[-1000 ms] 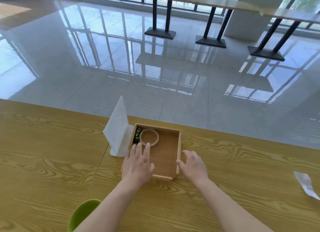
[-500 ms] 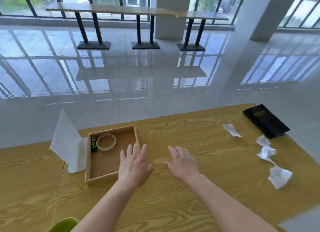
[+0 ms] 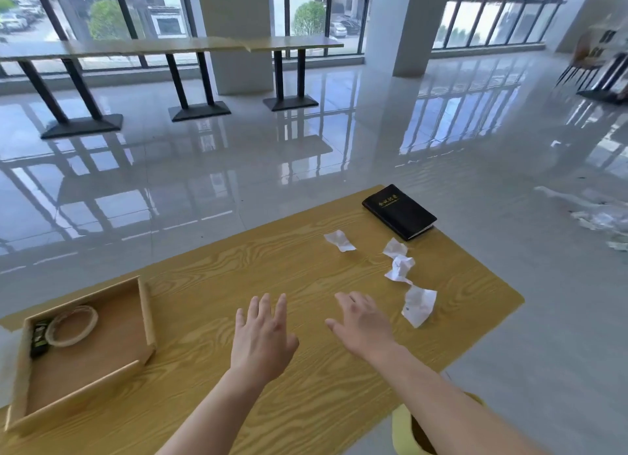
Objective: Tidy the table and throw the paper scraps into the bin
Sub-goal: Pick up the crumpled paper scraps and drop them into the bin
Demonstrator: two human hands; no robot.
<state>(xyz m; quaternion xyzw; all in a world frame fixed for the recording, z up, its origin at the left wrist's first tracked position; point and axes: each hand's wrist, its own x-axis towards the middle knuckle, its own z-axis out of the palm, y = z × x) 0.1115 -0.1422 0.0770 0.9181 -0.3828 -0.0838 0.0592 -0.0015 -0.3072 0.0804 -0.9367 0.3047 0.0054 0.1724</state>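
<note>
Head view: a wooden surface point(image 3: 238, 278) fills the lower half of the frame, with a shiny tiled floor and long window-side tables behind it.

The left hand point(image 3: 263, 344) is in the lower centre, palm down, fingers straight and spread, holding nothing. The right hand point(image 3: 362, 325) is just to its right, also palm down with fingers loosely spread and nothing in its grasp. Whether either palm touches the wood cannot be told.

Four crumpled white paper scraps lie on the surface at centre right. One scrap point(image 3: 339, 240) sits alone, higher in the frame. A second scrap point(image 3: 395, 249) and a third scrap point(image 3: 401, 267) are close together to its right. The largest scrap point(image 3: 418, 305) lies lowest, just beside the right hand's fingertips but apart from them.

A black notebook point(image 3: 399, 211) with gold lettering rests at the far corner, above the scraps.

At lower left stands a shallow wooden tray point(image 3: 144, 312). Inside it, in its left part, lie a roll of clear tape point(image 3: 72, 325) and a small dark object point(image 3: 39, 337), too blurred to identify.

At the bottom right, below the surface's edge, the rim of a yellow bin point(image 3: 402, 431) shows, partly hidden by the right forearm.
</note>
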